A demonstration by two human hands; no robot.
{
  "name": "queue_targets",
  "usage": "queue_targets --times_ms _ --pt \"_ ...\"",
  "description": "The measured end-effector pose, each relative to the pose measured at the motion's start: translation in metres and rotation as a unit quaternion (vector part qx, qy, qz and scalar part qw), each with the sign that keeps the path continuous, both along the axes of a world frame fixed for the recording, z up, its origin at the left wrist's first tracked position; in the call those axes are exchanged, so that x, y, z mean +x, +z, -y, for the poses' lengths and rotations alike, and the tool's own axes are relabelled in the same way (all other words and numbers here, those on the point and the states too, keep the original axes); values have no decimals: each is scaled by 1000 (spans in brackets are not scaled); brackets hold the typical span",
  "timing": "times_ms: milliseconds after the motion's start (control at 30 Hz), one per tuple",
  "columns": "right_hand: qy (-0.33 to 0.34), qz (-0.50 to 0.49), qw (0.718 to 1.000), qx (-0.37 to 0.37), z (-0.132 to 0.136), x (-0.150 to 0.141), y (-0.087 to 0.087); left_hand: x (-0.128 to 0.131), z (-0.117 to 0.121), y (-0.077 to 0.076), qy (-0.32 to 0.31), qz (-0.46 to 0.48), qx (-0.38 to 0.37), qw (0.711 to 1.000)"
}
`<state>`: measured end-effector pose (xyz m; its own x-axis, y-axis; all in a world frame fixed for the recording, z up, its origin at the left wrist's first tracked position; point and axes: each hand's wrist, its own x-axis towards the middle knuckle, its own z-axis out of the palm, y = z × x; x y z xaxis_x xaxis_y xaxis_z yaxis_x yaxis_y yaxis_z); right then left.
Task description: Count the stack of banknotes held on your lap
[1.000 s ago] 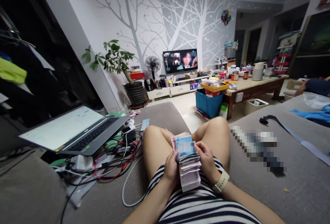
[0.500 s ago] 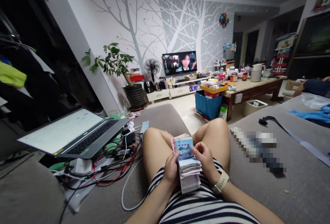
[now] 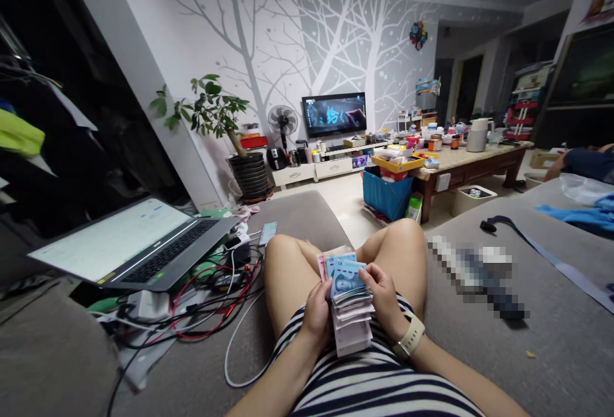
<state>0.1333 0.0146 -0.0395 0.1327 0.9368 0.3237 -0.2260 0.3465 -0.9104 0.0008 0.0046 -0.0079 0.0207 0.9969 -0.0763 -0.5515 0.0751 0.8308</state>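
A thick stack of banknotes [image 3: 351, 314] rests in my lap, blue notes on top and pink and white ones below. My left hand [image 3: 317, 314] grips the stack's left side. My right hand [image 3: 387, 298], with a pale watch on its wrist, holds the right side, and its thumb lies on the top blue note [image 3: 346, 279]. I sit on a grey sofa [image 3: 551, 314] with bare knees raised and a striped garment over my lap.
An open laptop [image 3: 139, 244] sits to my left above a tangle of red, black and white cables [image 3: 211, 302]. A phone [image 3: 268, 233] lies beyond it. A blurred object [image 3: 474, 273] and a dark strap [image 3: 527, 238] lie on the sofa at my right. A cluttered table [image 3: 470, 155] and a TV [image 3: 334, 114] stand ahead.
My right thumb has shifted on the top blue notes, fanning them slightly. The stack stays in my lap. The TV picture has changed.
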Motion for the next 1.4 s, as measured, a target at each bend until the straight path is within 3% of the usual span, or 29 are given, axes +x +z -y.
queue_targets --times_ms 533,1400 --pt "-4 -4 1000 4 7 -1 6 1 1 0 12 -13 -2 1000" --pt "-5 -13 1000 6 5 -4 1 -3 -1 -7 -5 -7 8 1000"
